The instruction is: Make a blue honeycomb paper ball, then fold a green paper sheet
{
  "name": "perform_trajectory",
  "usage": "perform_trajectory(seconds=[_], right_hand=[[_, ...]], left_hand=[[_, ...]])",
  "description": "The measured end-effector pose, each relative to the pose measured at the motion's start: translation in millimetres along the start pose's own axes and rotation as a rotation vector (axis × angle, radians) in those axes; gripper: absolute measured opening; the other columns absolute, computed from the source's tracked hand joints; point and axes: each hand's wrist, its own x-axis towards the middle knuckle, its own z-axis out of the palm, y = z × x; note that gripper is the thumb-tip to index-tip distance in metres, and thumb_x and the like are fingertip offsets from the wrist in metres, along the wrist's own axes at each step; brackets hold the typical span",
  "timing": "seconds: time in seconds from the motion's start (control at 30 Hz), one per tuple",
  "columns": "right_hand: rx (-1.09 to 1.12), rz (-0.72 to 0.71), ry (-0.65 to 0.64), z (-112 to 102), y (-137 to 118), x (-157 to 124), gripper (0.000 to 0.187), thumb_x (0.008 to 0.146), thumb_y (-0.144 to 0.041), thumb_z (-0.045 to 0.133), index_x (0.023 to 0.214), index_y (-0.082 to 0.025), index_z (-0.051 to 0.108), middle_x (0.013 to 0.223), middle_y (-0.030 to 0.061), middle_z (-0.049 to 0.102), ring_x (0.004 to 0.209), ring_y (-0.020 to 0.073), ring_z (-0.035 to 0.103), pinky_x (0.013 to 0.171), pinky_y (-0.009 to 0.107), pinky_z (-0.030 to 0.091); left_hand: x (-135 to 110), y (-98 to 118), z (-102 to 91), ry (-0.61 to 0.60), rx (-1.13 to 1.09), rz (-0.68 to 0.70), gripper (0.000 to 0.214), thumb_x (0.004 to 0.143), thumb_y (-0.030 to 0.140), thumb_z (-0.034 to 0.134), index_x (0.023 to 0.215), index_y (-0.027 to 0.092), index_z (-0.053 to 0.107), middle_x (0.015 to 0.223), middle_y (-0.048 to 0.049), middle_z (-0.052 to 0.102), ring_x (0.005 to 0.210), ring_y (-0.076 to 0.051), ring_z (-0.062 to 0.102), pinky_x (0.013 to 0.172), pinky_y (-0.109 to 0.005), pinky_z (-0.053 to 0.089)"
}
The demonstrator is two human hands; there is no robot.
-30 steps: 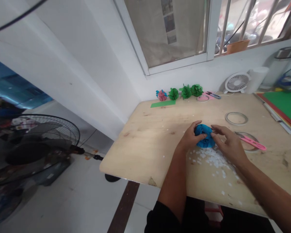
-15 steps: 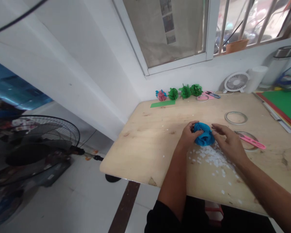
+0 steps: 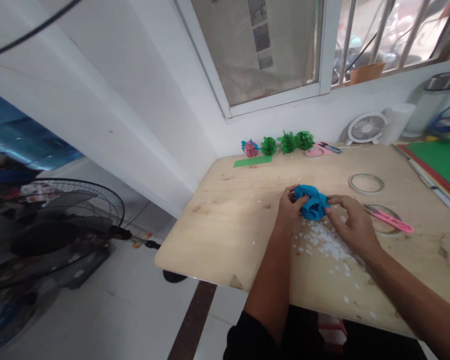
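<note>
Right of frame centre sits blue paper (image 3: pixel 312 203); the left hand (image 3: pixel 290 204) grips its left edge, fingers curled; the right hand (image 3: pixel 354 225) seemingly pinches its right.

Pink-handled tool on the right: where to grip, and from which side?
Likely best by the pink handle, near its rounded right end, coming from above and the right. It lies slantwise across a metal ring, that end past the rim, while its dark end points toward the right hand.
</note>
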Motion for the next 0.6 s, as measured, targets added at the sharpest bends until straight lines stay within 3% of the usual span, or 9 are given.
perform_trajectory(seconds=[0.23,0.47,0.6], right_hand=[[-0.048,-0.059,-0.027,2.1,4.5,0.0,0.023,0.091,-0.043,0.054,0.093,-0.023,0.064,0.107,0.0124,0.07,0.103,0.0308,0.065,0.092,0.05,0.05],[-0.019,0.038,-0.045,7.4,8.1,-3.1,0.024,0.088,-0.045,0.056,0.089,-0.022,0.064,0.116,0.0134,0.066,0.109,0.0307,0.064,0.094,0.049,0.05],[0.079,0.157,-0.049,7.5,7.0,-2.8,0.025,0.086,-0.046,0.058,0.086,-0.022,0.065,0.114,0.0121,0.067,0.098,0.0277,0.066,0.084,0.046,0.055]], left_hand=[[-4.5,-0.4,8.8,0.034,-0.005,0.001,0.048,0.065,0.022,0.079,0.11,0.02,0.064,0.097,-0.004,0.068,0.089,-0.017,0.064,0.082,-0.031,0.052],[-8.0,-3.4,16.1,0.047,0.015,0.004,0.045,0.066,0.019,0.077,0.109,0.019,0.065,0.096,-0.0043,0.068,0.089,-0.017,0.063,0.082,-0.03,0.052],[-9.6,-1.9,16.9,0.015,-0.023,-0.038,0.051,0.064,0.02,0.08,0.113,0.019,0.065,0.101,-0.0052,0.069,0.095,-0.019,0.063,0.09,-0.035,0.051]])
